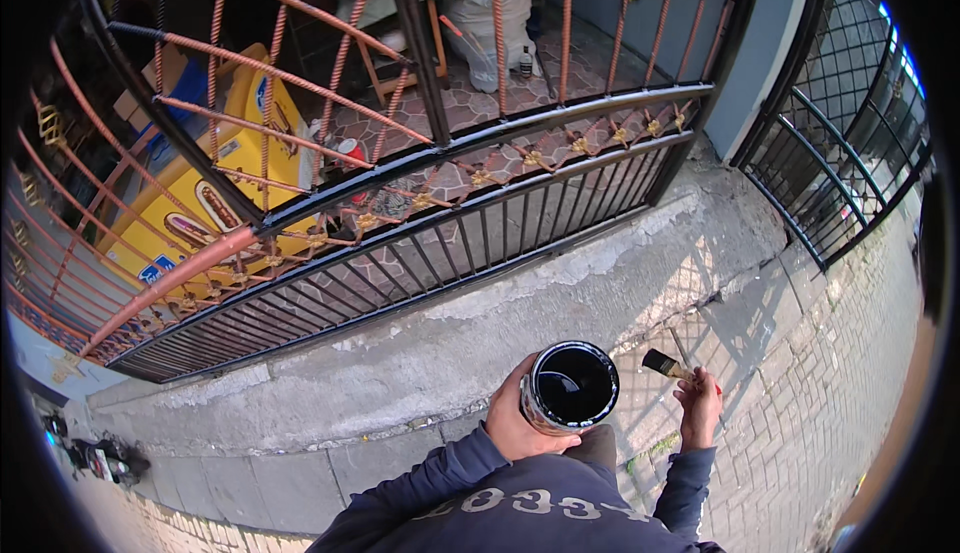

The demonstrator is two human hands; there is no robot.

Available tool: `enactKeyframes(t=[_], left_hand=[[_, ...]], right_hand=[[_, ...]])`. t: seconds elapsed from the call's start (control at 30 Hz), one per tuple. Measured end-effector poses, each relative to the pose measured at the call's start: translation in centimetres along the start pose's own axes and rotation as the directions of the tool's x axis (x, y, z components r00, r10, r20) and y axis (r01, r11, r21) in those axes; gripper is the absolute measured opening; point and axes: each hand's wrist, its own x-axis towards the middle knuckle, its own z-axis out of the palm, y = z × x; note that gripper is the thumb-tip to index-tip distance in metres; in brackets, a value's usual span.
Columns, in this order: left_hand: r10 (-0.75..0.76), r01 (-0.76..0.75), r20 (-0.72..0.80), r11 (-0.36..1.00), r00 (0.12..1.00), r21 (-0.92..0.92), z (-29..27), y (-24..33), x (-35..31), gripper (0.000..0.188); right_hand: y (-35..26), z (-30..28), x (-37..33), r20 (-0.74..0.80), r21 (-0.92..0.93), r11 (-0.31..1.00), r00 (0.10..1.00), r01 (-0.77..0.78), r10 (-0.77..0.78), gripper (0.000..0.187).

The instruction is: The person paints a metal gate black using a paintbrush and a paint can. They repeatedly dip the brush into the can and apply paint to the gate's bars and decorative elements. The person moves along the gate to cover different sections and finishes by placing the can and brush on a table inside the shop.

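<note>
My left hand (513, 419) is wrapped round an open paint can (572, 385) in front of my body. Black paint fills part of it, and drips mark its rim. Out to the right, my right hand (700, 405) grips a paintbrush (668, 364) by the handle, its dark bristles pointing left toward the can without touching it. Ahead stands a metal gate (440, 211). Its lower bars and several frame rails are glossy black, while many upper twisted bars (290, 110) and one rail at left (170, 288) are reddish brown. Small gold ornaments (532, 158) sit between two rails.
Behind the gate are a yellow chest (215, 188), a white sack (490, 28) and a dark bottle (526, 62). A rough concrete ledge (400, 363) runs along the gate's foot. At right stand a grey-blue post (765, 53) and a black grille gate (840, 123). A motorcycle (105, 460) is at far left.
</note>
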Motion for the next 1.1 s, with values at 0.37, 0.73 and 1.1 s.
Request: enactKeyframes(t=[0.37,0.73,1.1], left_hand=[[0.003,0.008,0.175,0.998,0.985,-0.061,23.6,-3.1,21.5,0.08],[0.088,-0.055,0.263,0.99,0.961,-0.131,45.7,-8.8,50.0,0.119],[0.276,-0.265,0.007,0.928,0.961,-0.263,70.9,-7.0,88.4,0.128]], right_hand=[[-8.7,-16.7,19.1,-0.348,0.168,0.985,0.937,0.025,0.036,0.028],[-22.4,-18.8,47.7,-0.207,0.221,0.966,0.974,0.137,-0.091,0.027],[-32.9,-18.6,77.3,-0.407,0.171,0.983,0.903,-0.069,0.134,0.042]])
